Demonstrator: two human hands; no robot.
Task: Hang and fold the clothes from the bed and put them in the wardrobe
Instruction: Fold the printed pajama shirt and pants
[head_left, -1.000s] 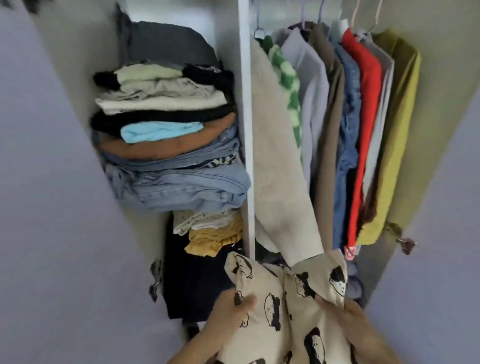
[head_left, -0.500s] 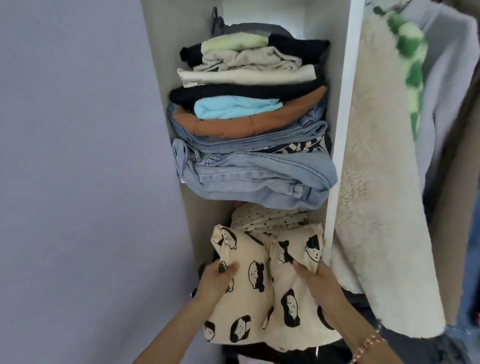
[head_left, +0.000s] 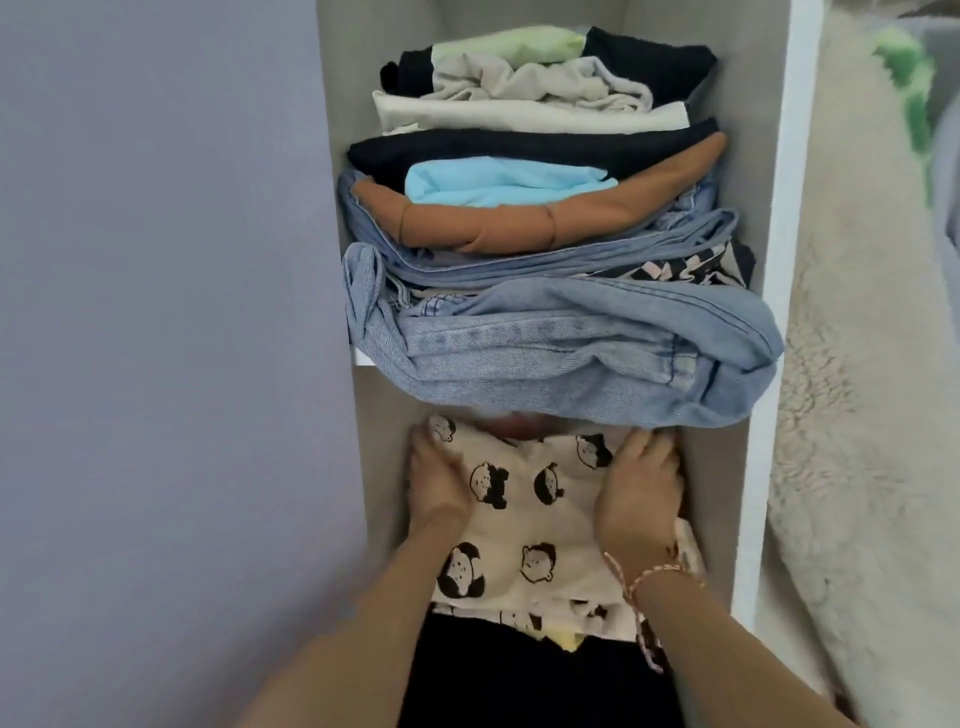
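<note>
A folded cream garment with black cartoon faces (head_left: 524, 519) lies on a pile in the lower shelf compartment of the wardrobe (head_left: 779, 260), just under the overhanging jeans. My left hand (head_left: 436, 480) lies against the garment's left edge with its fingers reaching forward into the shelf. My right hand (head_left: 641, 499) rests palm down on the garment's right side, fingers straight and their tips under the jeans. A pink cord bracelet sits on my right wrist.
Above, a shelf holds a tall stack of folded clothes topped by light blue jeans (head_left: 571, 343) that bulge over its front edge. A fluffy cream coat (head_left: 857, 415) hangs right of the white divider. The lilac wardrobe door (head_left: 156, 364) stands open on the left. Dark fabric (head_left: 519, 675) lies below.
Both hands moved the printed garment forward and up, from in front of the wardrobe into the lower shelf onto the pile. The view closed in on the shelf column.
</note>
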